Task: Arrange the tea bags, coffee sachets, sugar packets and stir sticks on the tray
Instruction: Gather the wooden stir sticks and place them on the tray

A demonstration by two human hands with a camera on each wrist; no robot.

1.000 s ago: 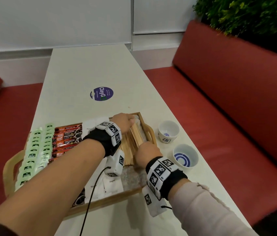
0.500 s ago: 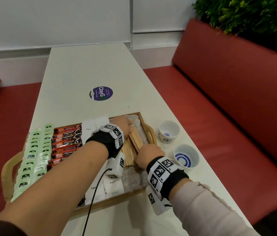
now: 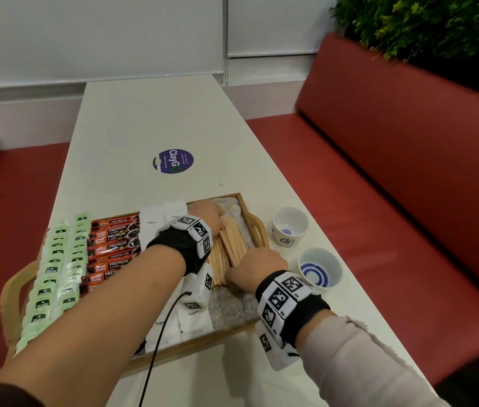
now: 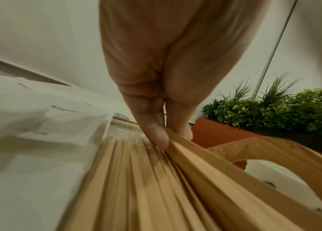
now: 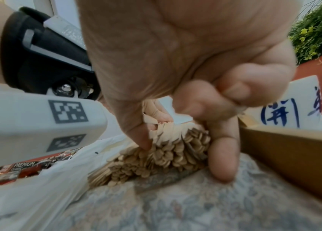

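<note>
On the wooden tray (image 3: 203, 343), rows run left to right: green tea bags (image 3: 53, 271), red coffee sachets (image 3: 114, 248), white sugar packets (image 3: 151, 221), then a pile of wooden stir sticks (image 3: 232, 242). My left hand (image 3: 208, 214) pinches the far ends of the sticks. In the left wrist view its thumb and a finger (image 4: 160, 139) close on the stick stack (image 4: 146, 187). My right hand (image 3: 257, 262) grips the near ends. The right wrist view shows thumb and fingers (image 5: 223, 164) curled round the bundle (image 5: 166, 153).
Two white and blue cups (image 3: 289, 226) (image 3: 320, 271) stand on the table just right of the tray. A purple round sticker (image 3: 173, 161) lies farther back. Red benches flank the table, with plants behind the right one. A cable hangs from my left wrist.
My left hand has drawn slightly back toward me along the sticks. The right hand has stayed at the near ends. Part of the stick pile now lies more bunched between the hands.
</note>
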